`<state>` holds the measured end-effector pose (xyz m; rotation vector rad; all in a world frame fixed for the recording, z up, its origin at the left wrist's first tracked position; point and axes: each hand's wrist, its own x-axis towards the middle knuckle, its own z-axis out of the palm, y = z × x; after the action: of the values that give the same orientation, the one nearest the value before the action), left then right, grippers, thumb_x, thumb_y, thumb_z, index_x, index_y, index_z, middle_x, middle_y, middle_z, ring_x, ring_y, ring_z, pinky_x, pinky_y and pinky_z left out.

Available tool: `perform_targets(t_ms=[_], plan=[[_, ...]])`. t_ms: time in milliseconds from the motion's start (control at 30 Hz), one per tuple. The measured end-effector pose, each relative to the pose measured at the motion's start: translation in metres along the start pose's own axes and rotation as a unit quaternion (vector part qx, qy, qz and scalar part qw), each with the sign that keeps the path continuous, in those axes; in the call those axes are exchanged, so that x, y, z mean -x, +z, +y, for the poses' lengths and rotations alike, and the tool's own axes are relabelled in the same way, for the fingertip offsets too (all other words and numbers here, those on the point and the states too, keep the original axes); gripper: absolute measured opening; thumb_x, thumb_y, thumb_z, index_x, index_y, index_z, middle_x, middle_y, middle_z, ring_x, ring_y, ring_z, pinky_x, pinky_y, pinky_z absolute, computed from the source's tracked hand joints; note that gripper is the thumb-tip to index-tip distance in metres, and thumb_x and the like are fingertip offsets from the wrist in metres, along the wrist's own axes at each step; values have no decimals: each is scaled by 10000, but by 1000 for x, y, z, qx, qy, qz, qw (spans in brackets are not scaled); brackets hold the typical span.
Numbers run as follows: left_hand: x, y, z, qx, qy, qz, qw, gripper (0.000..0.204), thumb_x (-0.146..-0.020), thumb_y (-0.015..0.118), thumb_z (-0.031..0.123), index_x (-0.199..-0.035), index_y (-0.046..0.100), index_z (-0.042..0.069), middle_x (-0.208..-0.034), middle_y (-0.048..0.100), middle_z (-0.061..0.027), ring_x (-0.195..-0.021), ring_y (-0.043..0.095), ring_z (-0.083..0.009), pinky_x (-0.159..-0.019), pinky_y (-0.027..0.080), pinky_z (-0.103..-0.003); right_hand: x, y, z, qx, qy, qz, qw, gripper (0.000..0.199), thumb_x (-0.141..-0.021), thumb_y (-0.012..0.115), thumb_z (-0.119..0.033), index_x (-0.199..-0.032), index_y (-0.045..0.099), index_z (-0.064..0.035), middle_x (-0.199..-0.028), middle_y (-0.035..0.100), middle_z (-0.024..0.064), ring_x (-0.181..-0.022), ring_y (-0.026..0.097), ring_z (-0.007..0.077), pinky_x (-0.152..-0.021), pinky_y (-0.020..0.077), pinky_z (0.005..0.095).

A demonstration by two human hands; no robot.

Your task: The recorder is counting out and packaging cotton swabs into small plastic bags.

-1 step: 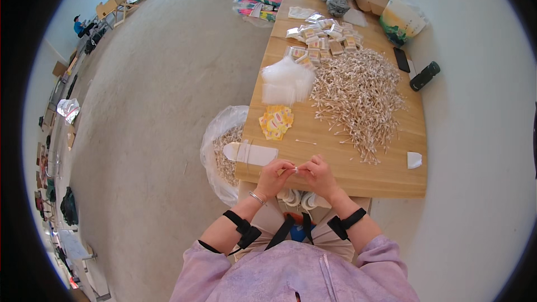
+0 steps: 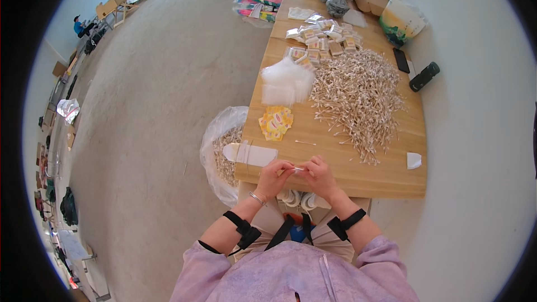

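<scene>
My left hand (image 2: 278, 176) and my right hand (image 2: 318, 176) meet fingertip to fingertip over the table's near edge. Both are closed in a pinch on a thin, pale, shiny strip (image 2: 299, 169), too small to name. Just beyond them, a single cotton swab (image 2: 305, 142) lies on the wood. A white flat packet with a rounded end (image 2: 257, 154) is beside my left hand. Farther off sit yellow printed cards (image 2: 276, 123), a stack of clear plastic bags (image 2: 288, 81) and a large heap of cotton swabs (image 2: 361, 100).
Filled swab packs (image 2: 321, 39) pile up at the far side. A phone (image 2: 401, 60), a black bottle (image 2: 425, 76) and a folded white piece (image 2: 414, 160) lie along the right. A clear sack of swabs (image 2: 210, 162) stands on the floor, left of the wooden table (image 2: 386, 182).
Slightly more of the pale strip shows between my fingertips. Both hands have otherwise kept their place.
</scene>
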<state>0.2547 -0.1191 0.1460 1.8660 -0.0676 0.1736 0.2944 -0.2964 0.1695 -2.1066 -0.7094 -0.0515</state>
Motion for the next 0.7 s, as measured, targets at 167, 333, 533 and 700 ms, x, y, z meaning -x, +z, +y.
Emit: perform_targets(t_ms=[167,333,533,700], plan=[[2,5,-8,-1,26,8,1000,82,-776,704,44,-832,646,34,-887,664,-99,-832,625,-220,-741,487,-303,5,2,10,-31,2,10,999,49,-740,680,-72,-767,638,-68,-762,535,99,-774,514,292,-687,436,373],[1,11,-13,-20,43,27,999,82,-782,693,31,-841,636,37,-887,661,-97,-832,626,-224,-738,489,-306,5,6,17,-8,26,4,1000,74,-731,697,-76,-780,643,-60,-788,550,103,-795,529,292,-697,441,366],[1,11,-19,12,35,11,999,99,-798,690,39,-885,645,32,-902,659,-93,-820,627,-192,-740,498,-293,6,10,34,-7,-1,36,999,169,-725,735,-142,-877,692,-81,-871,610,92,-879,558,266,-793,448,356],[0,5,-26,17,-24,-36,999,146,-825,690,81,-943,647,6,-882,650,-70,-788,617,-129,-719,504,-255,8,17,38,-142,106,-18,984,104,-746,721,-140,-819,693,-71,-852,644,75,-874,564,255,-815,435,355]])
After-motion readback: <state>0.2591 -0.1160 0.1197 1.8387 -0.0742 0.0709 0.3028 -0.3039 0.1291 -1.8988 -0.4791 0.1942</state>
